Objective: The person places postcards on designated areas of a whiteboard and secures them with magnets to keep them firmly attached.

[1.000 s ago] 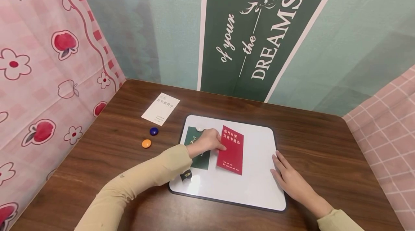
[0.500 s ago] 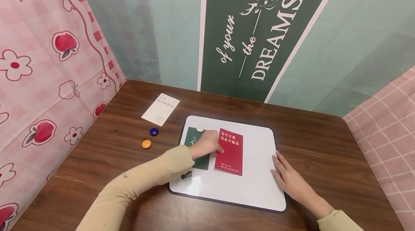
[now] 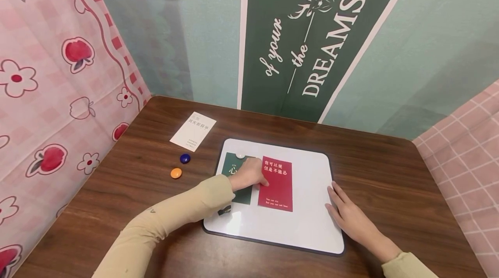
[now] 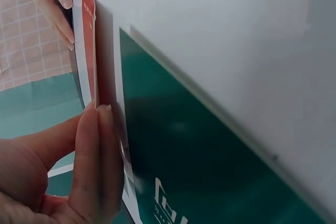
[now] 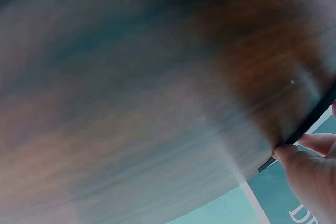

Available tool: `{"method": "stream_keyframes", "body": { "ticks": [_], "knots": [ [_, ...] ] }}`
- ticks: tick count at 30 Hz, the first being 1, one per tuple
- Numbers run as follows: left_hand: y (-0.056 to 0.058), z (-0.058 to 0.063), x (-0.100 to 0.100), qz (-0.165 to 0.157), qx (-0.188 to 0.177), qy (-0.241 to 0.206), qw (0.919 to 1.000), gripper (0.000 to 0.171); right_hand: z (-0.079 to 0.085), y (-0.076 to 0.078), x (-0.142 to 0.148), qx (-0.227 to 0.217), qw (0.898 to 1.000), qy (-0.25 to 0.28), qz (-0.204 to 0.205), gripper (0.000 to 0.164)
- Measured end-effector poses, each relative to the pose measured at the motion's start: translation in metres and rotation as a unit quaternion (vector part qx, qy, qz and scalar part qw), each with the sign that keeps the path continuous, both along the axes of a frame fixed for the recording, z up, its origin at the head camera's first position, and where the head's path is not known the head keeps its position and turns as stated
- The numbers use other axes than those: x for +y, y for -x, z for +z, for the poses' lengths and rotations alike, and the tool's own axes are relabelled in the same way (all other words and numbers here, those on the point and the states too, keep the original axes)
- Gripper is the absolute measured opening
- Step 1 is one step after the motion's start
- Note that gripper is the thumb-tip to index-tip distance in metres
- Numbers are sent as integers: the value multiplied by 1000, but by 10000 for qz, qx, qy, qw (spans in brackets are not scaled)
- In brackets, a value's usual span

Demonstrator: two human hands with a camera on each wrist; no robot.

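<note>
My left hand (image 3: 249, 173) pinches the left edge of a red card (image 3: 276, 185) with printed characters, lying low over a whiteboard (image 3: 308, 221). In the left wrist view, thumb and fingertips meet at the edge of the red card (image 4: 89, 40). Left of it, a green card (image 3: 243, 195) lies on the board, partly hidden by that hand, with a round white magnet (image 3: 240, 156) at its top. My right hand (image 3: 347, 215) rests at the board's right edge, fingers fairly straight; the right wrist view shows its thumb (image 5: 286, 153) on the dark rim.
A white printed card (image 3: 192, 130) lies on the wooden table (image 3: 382, 169) at the back left. Near it are a blue round magnet (image 3: 185, 158) and an orange one (image 3: 176, 173). A small dark piece (image 3: 225, 210) shows beside the left sleeve on the board.
The red card has shifted slightly left and down and now lies straighter and flatter on the whiteboard, my left hand moving with it. My right hand has stayed in place.
</note>
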State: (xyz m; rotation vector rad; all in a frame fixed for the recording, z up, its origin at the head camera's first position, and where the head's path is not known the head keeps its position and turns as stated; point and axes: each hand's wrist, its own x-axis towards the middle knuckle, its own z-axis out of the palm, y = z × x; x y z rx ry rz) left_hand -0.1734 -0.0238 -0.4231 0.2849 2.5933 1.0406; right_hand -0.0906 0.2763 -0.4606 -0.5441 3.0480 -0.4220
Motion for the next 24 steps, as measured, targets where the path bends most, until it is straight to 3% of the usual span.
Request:
{"method": "stream_keyframes", "body": {
  "ticks": [17,24],
  "knots": [
    [-1,-1,0,-37,59,-202,9998,40,2,1,0,-36,10000,-25,-15,55],
    [-4,1,-1,-152,122,-58,9998,41,1,0,0,-5,10000,2,20,55]
  ]
}}
